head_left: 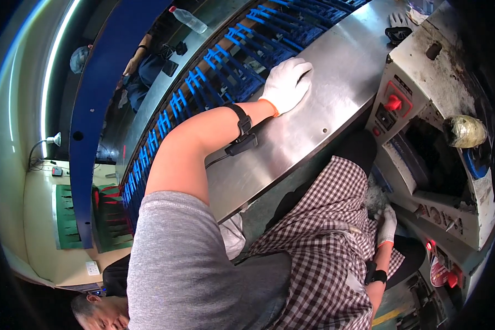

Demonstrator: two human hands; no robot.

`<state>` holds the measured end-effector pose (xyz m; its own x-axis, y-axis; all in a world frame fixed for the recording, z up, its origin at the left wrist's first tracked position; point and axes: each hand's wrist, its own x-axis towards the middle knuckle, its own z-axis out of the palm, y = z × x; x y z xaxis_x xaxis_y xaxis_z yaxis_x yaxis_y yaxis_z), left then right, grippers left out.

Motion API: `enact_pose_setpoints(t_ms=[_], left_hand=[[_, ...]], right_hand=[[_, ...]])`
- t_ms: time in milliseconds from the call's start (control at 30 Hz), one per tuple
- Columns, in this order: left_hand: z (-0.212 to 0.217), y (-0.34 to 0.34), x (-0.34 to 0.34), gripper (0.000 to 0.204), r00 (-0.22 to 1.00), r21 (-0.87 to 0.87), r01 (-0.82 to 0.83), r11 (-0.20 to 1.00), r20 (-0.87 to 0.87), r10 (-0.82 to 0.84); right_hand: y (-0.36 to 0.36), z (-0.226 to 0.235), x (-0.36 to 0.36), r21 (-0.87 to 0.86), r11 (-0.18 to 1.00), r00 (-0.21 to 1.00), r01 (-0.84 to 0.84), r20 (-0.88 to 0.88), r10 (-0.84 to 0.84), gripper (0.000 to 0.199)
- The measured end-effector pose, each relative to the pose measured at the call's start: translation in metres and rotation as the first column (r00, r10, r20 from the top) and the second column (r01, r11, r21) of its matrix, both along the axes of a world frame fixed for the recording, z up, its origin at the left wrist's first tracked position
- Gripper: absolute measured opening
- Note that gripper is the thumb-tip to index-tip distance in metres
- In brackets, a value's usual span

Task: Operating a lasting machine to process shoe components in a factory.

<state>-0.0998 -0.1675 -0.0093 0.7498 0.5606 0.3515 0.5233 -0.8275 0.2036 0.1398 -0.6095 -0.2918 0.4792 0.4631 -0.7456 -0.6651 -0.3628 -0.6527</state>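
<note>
My left hand (287,87), in a white knitted glove with an orange cuff, rests on the bare steel tabletop (335,71). Its fingers are loosely bent, with a gap between thumb and fingers, and I see nothing held in it. A black strap with a small device (241,144) sits on that forearm. Down by my lap, my right hand (388,224) wears a similar glove and lies beside the checked apron (324,220) over my thigh. Its fingers look loosely extended, partly hard to make out, with no object visible in them.
Blue bar clamps (225,60) line the table's far side. A worn machine cabinet (423,99) with red switches and a tape-wrapped roll (465,131) stands right. Beyond the clamps are a plastic bottle (188,20) and a seated person (143,71); another person's head (102,312) shows lower left.
</note>
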Motion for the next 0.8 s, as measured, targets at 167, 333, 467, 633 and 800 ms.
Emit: enact_pose_setpoints(t_ms=[167, 333, 467, 633, 800], left_hand=[[-0.001, 0.001, 0.002, 0.031, 1.000, -0.005, -0.008, 1.000, -0.024, 0.008], [-0.005, 0.004, -0.002, 0.031, 1.000, 0.010, 0.003, 1.000, -0.016, -0.003], [-0.005, 0.002, 0.004, 0.023, 0.996, 0.097, 0.021, 0.995, 0.079, -0.029], [-0.003, 0.004, -0.004, 0.032, 1.000, -0.001, -0.014, 1.000, -0.028, 0.014], [-0.004, 0.004, -0.002, 0.031, 1.000, 0.004, -0.007, 1.000, -0.015, 0.007]], right_hand=[[0.001, 0.005, -0.001, 0.005, 1.000, 1.000, 0.013, 0.005, -0.013, 0.033], [0.003, 0.007, -0.002, 0.002, 1.000, 1.000, 0.001, 0.011, -0.001, 0.034], [0.000, 0.000, -0.001, -0.004, 1.000, 1.000, 0.004, 0.015, -0.004, 0.035], [0.004, 0.008, -0.002, -0.013, 1.000, 1.000, -0.024, 0.013, 0.024, 0.036], [0.004, 0.010, -0.002, -0.024, 1.000, 1.000, -0.013, 0.014, 0.013, 0.036]])
